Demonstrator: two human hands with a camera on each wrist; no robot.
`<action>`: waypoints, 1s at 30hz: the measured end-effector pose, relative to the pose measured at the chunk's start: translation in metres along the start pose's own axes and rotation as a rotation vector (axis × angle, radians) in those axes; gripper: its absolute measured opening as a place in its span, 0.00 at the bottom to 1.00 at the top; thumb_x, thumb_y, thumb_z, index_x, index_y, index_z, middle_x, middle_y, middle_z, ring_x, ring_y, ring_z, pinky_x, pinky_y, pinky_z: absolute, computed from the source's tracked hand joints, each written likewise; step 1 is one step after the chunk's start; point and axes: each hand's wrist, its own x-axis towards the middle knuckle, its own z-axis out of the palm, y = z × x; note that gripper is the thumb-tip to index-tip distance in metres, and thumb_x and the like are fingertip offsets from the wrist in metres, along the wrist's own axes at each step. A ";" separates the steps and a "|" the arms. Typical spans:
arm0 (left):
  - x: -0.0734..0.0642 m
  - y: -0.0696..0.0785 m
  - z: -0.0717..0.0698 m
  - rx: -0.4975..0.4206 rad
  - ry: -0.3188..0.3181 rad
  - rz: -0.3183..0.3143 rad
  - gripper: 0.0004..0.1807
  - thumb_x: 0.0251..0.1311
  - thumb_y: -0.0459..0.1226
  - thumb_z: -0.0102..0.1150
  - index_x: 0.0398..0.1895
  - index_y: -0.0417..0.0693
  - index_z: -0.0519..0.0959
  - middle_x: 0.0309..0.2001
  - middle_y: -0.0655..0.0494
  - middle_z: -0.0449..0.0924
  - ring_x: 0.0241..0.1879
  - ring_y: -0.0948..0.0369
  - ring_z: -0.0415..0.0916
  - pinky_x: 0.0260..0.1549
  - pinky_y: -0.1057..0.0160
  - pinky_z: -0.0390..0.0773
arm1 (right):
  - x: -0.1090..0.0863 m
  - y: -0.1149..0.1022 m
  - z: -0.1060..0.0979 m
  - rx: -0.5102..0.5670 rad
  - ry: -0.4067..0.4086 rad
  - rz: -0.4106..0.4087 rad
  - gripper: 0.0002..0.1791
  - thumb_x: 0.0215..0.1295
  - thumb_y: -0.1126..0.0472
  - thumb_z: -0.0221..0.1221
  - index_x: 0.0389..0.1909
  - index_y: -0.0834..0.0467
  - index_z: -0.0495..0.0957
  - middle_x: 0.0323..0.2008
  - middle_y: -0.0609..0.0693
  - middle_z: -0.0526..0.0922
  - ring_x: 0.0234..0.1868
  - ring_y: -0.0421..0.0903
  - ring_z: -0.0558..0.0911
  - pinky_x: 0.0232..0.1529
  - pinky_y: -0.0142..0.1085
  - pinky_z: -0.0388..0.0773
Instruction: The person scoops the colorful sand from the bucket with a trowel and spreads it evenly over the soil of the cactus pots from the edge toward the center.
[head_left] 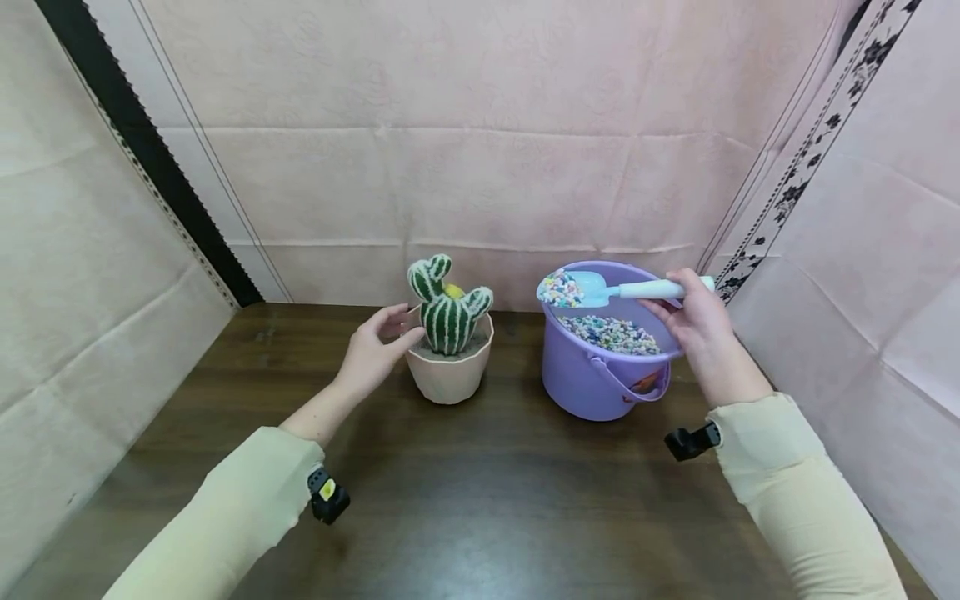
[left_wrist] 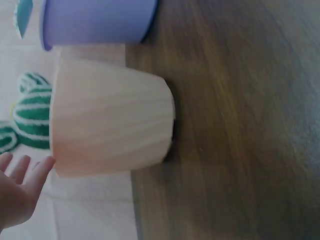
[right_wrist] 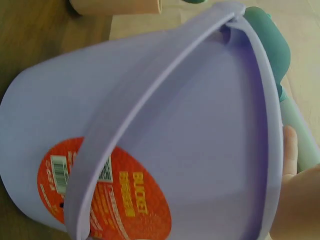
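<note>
In the head view my right hand grips the pale handle of a light blue scoop shovel, held level over a purple bucket. Colourful small pebbles fill the shovel's blade, and more pebbles lie inside the bucket. My left hand has thumb and fingers spread at the left rim of a beige plant pot. A green-and-white knitted cactus stands upright in grey filling there. In the left wrist view, the left fingertips are right at the pot's rim.
Pot and bucket stand side by side on a dark wooden table, near its back edge. Pale cloth hangs behind and at both sides. The bucket's handle hangs down in front, by a red label.
</note>
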 end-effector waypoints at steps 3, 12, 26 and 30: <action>0.003 -0.006 -0.001 0.048 -0.008 -0.072 0.33 0.62 0.47 0.55 0.67 0.42 0.62 0.64 0.41 0.66 0.62 0.47 0.67 0.57 0.50 0.72 | -0.002 0.004 0.001 -0.017 -0.006 -0.006 0.05 0.61 0.72 0.54 0.31 0.61 0.68 0.40 0.53 0.67 0.29 0.51 0.82 0.33 0.44 0.84; 0.014 -0.013 0.006 -0.123 -0.032 -0.258 0.34 0.66 0.44 0.50 0.71 0.40 0.53 0.67 0.38 0.59 0.59 0.46 0.70 0.50 0.54 0.79 | -0.005 0.013 0.006 -0.063 -0.014 0.013 0.09 0.62 0.70 0.53 0.38 0.59 0.63 0.46 0.52 0.64 0.38 0.50 0.80 0.35 0.42 0.84; 0.017 -0.012 0.015 -0.260 -0.006 -0.407 0.30 0.62 0.31 0.41 0.69 0.38 0.56 0.64 0.38 0.63 0.34 0.62 0.74 0.28 0.68 0.83 | -0.001 0.027 0.015 -0.103 0.009 0.023 0.15 0.63 0.69 0.52 0.44 0.54 0.57 0.53 0.51 0.59 0.69 0.48 0.57 0.48 0.42 0.78; 0.015 -0.011 0.014 -0.272 0.026 -0.411 0.31 0.60 0.30 0.42 0.70 0.38 0.55 0.64 0.38 0.63 0.32 0.63 0.74 0.26 0.69 0.83 | 0.000 0.031 0.016 -0.117 -0.008 0.017 0.11 0.64 0.69 0.51 0.41 0.55 0.60 0.50 0.50 0.59 0.64 0.48 0.61 0.36 0.39 0.84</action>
